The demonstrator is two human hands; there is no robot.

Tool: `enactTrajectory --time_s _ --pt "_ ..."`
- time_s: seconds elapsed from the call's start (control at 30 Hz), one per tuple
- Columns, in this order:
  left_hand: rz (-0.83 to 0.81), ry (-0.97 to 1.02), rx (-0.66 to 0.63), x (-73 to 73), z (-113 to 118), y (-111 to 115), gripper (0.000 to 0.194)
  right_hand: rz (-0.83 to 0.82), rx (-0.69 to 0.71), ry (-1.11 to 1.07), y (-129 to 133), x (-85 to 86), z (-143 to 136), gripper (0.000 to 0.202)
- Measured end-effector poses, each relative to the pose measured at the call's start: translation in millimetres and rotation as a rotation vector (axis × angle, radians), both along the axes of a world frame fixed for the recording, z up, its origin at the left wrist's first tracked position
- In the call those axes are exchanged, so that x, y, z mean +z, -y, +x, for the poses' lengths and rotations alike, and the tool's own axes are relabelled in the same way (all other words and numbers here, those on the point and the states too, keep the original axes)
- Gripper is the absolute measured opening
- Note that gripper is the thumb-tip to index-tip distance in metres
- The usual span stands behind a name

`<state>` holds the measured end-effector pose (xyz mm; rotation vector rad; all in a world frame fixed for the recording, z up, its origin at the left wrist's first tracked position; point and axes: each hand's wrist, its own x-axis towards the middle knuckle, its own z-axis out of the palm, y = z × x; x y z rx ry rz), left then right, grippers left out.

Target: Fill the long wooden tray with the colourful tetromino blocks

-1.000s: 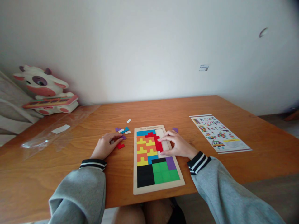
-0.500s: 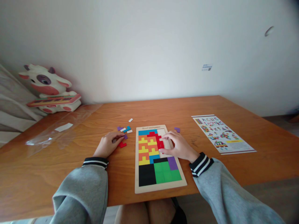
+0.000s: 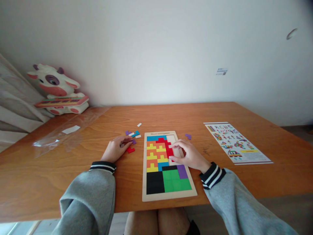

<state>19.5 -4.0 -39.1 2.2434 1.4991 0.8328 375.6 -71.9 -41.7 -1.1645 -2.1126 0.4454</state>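
Note:
A wooden puzzle board (image 3: 145,182) lies in front of me, largely filled with coloured blocks. Over its right side is my right hand (image 3: 192,155), thumb and fingers apart, close to the red puzzle pieces (image 3: 169,150) and the bare upper right strip. My left hand (image 3: 114,148) rests on the table left of the board, its fingers curled together among loose pieces. At its fingertips shows a purple piece (image 3: 134,142), partly covered; what the fingers pinch is hidden. Just below them lies a red piece (image 3: 130,150), with a blue piece (image 3: 137,133) a little farther off.
Beyond the board's upper right corner lies another purple piece (image 3: 188,136). A white piece (image 3: 139,125) sits behind the left pile. To the right is a printed pattern sheet (image 3: 234,143). Clear plastic wrap (image 3: 56,138) and a cow keyboard toy (image 3: 61,91) occupy the left side.
The view has shifted slightly, so everything appears a little farther right. Both hands keep nearly the same places and poses; no piece has visibly been moved.

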Motion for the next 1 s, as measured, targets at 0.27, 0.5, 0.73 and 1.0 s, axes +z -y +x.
enactTrajectory --time_s 0.27,0.5,0.73,1.0 --pt "-0.015 0.004 0.031 4.1 3 3 0.043 -0.002 0.024 -0.001 0 1.1 -3 0.035" --pt "-0.007 0.063 0.006 4.0 3 5 0.046 0.018 -0.119 -0.203 -6 -0.7 -1 0.02" --pt "0.0 0.157 0.048 4.0 6 7 0.047 -0.027 -0.125 -0.149 -6 -0.1 -2 0.016" --pt "-0.123 0.627 0.042 12.2 41 -1 0.05 -0.098 -0.204 -0.329 -23 3.9 0 0.027"
